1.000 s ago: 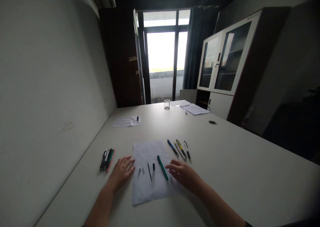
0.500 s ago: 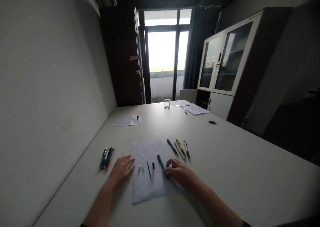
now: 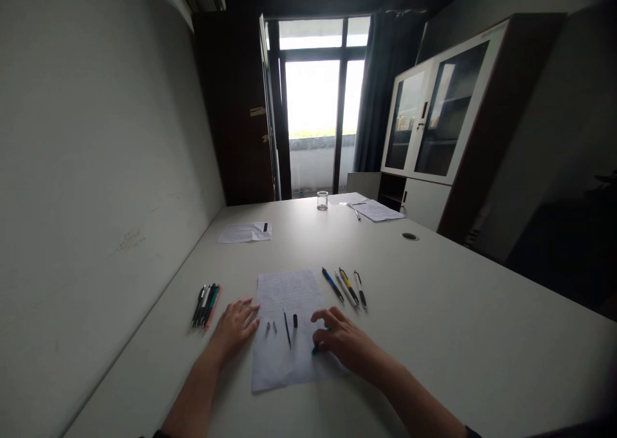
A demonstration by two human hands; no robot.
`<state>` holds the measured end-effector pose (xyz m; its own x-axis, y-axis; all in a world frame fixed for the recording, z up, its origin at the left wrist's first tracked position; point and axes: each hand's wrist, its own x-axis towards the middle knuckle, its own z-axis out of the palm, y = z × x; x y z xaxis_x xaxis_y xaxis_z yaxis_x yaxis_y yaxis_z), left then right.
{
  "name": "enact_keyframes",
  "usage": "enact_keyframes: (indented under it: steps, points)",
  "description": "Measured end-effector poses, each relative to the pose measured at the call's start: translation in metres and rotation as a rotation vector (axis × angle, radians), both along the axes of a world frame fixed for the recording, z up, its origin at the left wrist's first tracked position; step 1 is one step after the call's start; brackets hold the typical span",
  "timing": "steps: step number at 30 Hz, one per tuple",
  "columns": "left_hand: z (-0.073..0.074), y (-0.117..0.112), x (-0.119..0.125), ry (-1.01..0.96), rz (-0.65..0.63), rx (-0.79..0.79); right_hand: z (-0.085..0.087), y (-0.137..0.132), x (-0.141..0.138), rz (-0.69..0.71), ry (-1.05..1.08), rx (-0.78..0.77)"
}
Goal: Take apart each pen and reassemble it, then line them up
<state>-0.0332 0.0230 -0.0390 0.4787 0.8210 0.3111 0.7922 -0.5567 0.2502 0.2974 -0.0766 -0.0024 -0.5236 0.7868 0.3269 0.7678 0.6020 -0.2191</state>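
Observation:
A sheet of written paper (image 3: 289, 290) lies on the white table (image 3: 434, 309) before me. On it lie two small pen parts (image 3: 270, 327), a thin dark refill (image 3: 286, 329) and a short black cap (image 3: 295, 320). My right hand (image 3: 340, 340) rests on the sheet with its fingers curled over a green pen body (image 3: 315, 347), of which only the near tip shows. My left hand (image 3: 235, 325) lies flat and open at the sheet's left edge, holding nothing.
A bundle of pens (image 3: 206, 306) lies left of my left hand, and several more pens (image 3: 346, 287) lie right of the sheet. Farther back are a smaller paper (image 3: 245, 233), a glass (image 3: 322, 200), more papers with a pen (image 3: 371, 209) and a cable hole (image 3: 409, 236). A wall runs along the left.
My right hand has moved left onto the green pen and closed over it; the pen now lies mostly hidden under the fingers. The left hand has stayed in place.

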Motion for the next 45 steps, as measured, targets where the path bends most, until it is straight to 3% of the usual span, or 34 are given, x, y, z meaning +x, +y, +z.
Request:
enact_keyframes:
  steps: [7,14,20,23,27,32,39,43,45]
  points:
    - [-0.001,-0.001,0.000,0.008,0.013,-0.007,0.002,0.003,-0.001,0.019,0.115,0.089]
    - [0.002,-0.003,0.003,-0.008,0.021,-0.016,0.015,0.002,0.002,-0.024,0.477,0.156]
    - [0.011,-0.001,0.008,-0.171,0.015,0.070,0.020,0.005,-0.004,-0.188,1.013,-0.150]
    - [0.024,-0.003,0.012,-0.297,0.001,0.128,0.024,0.008,-0.011,-0.173,1.317,-0.291]
    - [0.039,-0.011,0.019,-0.465,-0.051,0.139,0.029,0.012,-0.026,-0.141,1.545,-0.338]
    - [0.047,-0.021,0.023,-0.570,-0.144,0.038,0.029,0.023,-0.051,-0.080,1.486,-0.412]
    - [0.046,-0.026,0.032,-0.546,-0.237,-0.022,0.031,0.034,-0.083,0.031,1.360,-0.520]
    - [0.043,-0.026,0.036,-0.571,-0.248,-0.088,0.023,0.039,-0.086,0.042,1.273,-0.557]
    - [0.042,-0.026,0.037,-0.585,-0.244,-0.117,0.019,0.042,-0.080,-0.013,1.151,-0.469]
